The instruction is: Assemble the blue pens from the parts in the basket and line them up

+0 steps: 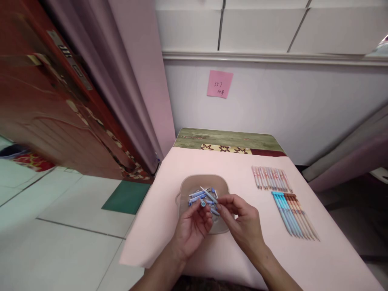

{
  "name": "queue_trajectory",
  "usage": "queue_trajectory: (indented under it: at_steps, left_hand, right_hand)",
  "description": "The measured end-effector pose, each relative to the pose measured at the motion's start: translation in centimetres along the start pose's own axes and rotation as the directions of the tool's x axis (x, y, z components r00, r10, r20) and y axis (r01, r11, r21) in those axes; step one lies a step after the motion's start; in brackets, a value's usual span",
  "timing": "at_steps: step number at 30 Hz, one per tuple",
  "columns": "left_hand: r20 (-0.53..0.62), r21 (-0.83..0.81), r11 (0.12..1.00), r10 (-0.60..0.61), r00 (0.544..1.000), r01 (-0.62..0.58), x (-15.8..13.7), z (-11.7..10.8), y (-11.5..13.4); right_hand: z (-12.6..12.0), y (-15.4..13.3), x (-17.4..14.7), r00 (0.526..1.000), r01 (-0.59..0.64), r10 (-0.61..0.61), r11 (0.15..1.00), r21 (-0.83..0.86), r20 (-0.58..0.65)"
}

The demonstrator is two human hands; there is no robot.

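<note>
Over a beige plastic basin (189, 182), my left hand (192, 228) pinches a light blue pen barrel (203, 204) between thumb and fingers, its round hollow end facing me. My right hand (244, 216) is closed on a slim grey-blue pen part (209, 195) with a thin white end, which slants up to the left. Several blue and white pen parts (197, 196) lie loose in the basin beneath both hands. My fingers hide some of these parts and the near portion of the held pieces.
To the right, a row of patterned pens (271, 179) lies side by side. Nearer me are pens with blue tops (286, 216) and pens with brown tops (301, 216). A pink cloth (157, 226) covers the table. A wooden door (60, 105) stands left.
</note>
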State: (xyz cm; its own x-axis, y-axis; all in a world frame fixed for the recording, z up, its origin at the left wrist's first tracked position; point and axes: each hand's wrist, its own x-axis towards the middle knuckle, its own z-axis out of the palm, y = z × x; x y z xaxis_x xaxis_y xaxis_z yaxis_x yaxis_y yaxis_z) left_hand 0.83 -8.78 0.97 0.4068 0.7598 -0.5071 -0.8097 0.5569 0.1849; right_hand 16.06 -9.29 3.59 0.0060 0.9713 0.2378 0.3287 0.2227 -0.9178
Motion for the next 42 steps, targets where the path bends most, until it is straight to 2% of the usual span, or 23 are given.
queue_trajectory:
  at_steps: [3, 6, 10, 18, 21, 24, 26, 28, 31, 33, 34, 36, 40, 42]
  left_hand:
    - [0.048, -0.005, 0.999, -0.045, 0.998, 0.045, 0.0, 0.0, -0.1]
    - [0.077, -0.039, 0.998, -0.044, 0.996, 0.047, 0.2, 0.2, 0.1]
    - [0.08, -0.019, 1.0, 0.013, 0.997, -0.012, 0.5, 0.1, 0.4]
    - [-0.033, 0.061, 0.995, 0.084, 0.996, -0.082, 0.8, -0.3, -0.5]
    - [-0.025, 0.172, 0.971, 0.173, 0.985, -0.167, 0.8, -0.3, -1.0]
    - [0.032, 0.324, 0.894, 0.318, 0.948, -0.31, 0.8, -0.2, -1.0]
    - [0.061, 0.457, 0.789, 0.434, 0.899, -0.412, 0.6, 0.0, -0.6]
    - [0.115, 0.607, 0.633, 0.529, 0.841, -0.481, 0.2, 0.2, -0.1]
    - [0.243, 0.75, 0.396, 0.58, 0.778, -0.53, -0.6, 0.9, 0.8]
    - [0.31, 0.783, 0.312, 0.554, 0.773, -0.538, -1.1, 1.3, 1.3]
    - [0.339, 0.8, 0.27, 0.533, 0.775, -0.536, -1.3, 1.5, 1.5]
    - [0.406, 0.84, 0.131, 0.491, 0.771, -0.526, -1.4, 1.7, 1.8]
    - [0.548, 0.831, -0.355, 0.395, 0.738, -0.427, -1.4, 1.5, 1.9]
    - [0.583, 0.768, -0.532, 0.347, 0.735, -0.358, -1.4, 1.2, 1.9]
  right_hand:
    - [-0.1, -0.1, 0.0, 1.0, -0.029, 0.029, 0.999, 0.043, 0.007]
    - [-0.2, -0.2, -0.1, 0.998, 0.056, -0.056, 0.997, -0.045, -0.001]
    - [-0.1, -0.1, -0.1, 0.987, 0.162, -0.16, 0.978, -0.131, 0.027]
    - [0.6, 0.8, 0.0, 0.999, 0.033, -0.033, 0.999, -0.018, 0.029]
    - [0.8, 1.4, 0.1, 0.998, 0.004, -0.007, 0.999, 0.054, 0.056]
    - [1.1, 2.2, 0.3, 0.995, -0.079, 0.069, 0.986, 0.146, 0.074]
    - [1.5, 2.8, 0.5, 0.974, -0.219, 0.195, 0.934, 0.282, 0.112]
    - [2.3, 3.2, 0.6, 0.925, -0.379, 0.331, 0.814, 0.44, 0.184]
    - [3.7, 3.8, 0.6, 0.813, -0.562, 0.5, 0.541, 0.625, 0.298]
    - [4.7, 4.0, 0.6, 0.737, -0.617, 0.576, 0.362, 0.699, 0.353]
    - [5.1, 4.1, 0.5, 0.711, -0.627, 0.597, 0.3, 0.719, 0.371]
    - [5.7, 4.2, 0.5, 0.69, -0.625, 0.618, 0.248, 0.74, 0.377]
    - [6.2, 4.3, 0.4, 0.707, -0.611, 0.619, 0.292, 0.735, 0.342]
    - [6.3, 4.3, 0.5, 0.712, -0.607, 0.622, 0.312, 0.731, 0.325]
